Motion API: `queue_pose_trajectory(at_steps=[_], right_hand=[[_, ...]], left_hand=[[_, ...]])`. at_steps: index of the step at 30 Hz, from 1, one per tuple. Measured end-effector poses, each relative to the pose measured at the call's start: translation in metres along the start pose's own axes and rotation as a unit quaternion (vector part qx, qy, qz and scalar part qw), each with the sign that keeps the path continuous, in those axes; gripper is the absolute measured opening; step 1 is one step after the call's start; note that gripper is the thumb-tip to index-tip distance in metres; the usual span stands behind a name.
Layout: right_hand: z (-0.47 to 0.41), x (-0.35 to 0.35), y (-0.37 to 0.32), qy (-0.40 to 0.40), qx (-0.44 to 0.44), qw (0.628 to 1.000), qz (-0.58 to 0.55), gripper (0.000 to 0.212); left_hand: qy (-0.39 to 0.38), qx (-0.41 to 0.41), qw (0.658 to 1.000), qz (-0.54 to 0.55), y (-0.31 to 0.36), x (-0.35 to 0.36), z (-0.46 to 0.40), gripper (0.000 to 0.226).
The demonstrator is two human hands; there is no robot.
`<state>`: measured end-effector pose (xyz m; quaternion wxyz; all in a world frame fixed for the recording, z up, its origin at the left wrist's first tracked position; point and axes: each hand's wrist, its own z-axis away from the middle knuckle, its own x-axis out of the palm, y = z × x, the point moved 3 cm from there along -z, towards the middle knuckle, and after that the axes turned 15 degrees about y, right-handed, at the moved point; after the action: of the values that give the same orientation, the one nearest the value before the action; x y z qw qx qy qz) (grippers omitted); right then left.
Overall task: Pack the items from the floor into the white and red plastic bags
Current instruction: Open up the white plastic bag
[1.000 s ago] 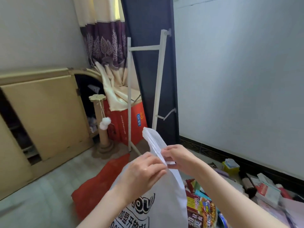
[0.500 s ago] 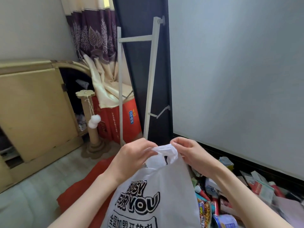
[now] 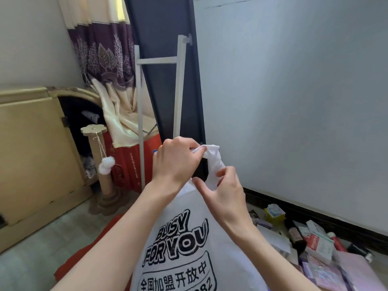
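Grey floor behind; white bag upright, handles up, pinched by both hands.

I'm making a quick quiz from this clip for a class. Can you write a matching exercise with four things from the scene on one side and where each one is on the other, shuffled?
Things:
1. white bag
2. red bag
3. white pompom
4. yellow box

Places:
A. hanging on a string from the scratching post
B. among the packets on the floor near the right wall
C. gripped at its handles by the left hand and right hand
D. flat on the floor under the left forearm

Pairs: 1-C, 2-D, 3-A, 4-B
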<state>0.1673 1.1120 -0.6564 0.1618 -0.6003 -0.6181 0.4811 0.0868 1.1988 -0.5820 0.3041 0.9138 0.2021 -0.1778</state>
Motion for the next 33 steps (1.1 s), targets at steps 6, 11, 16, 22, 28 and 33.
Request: queue_pose_trajectory(at_steps=[6,11,16,22,28,33], right_hand=[[-0.016,-0.009,0.006,0.025,0.001,0.999,-0.022,0.011],[-0.036,-0.036,0.033,-0.049,0.107,0.99,-0.072,0.01],[-0.036,-0.034,0.044,-0.113,0.133,0.98,-0.097,0.014],[-0.022,-0.025,0.039,-0.318,0.19,0.887,-0.276,0.023],[-0.022,-0.012,0.036,-0.282,0.208,0.886,-0.304,0.027],[-0.023,-0.009,0.037,-0.231,0.253,0.893,-0.29,0.031]], left_hand=[[-0.031,0.0,0.997,0.075,-0.003,-0.027,-0.005,0.02],[-0.239,0.035,0.97,0.015,-0.036,-0.041,0.0,0.018],[-0.183,0.008,0.981,0.059,-0.052,-0.045,0.008,0.019],[0.083,0.05,0.993,-0.065,-0.059,-0.04,0.001,0.011],[0.164,0.132,0.973,-0.093,-0.058,-0.027,0.029,0.023],[0.092,0.301,0.949,0.0,-0.051,-0.014,0.061,0.028]])
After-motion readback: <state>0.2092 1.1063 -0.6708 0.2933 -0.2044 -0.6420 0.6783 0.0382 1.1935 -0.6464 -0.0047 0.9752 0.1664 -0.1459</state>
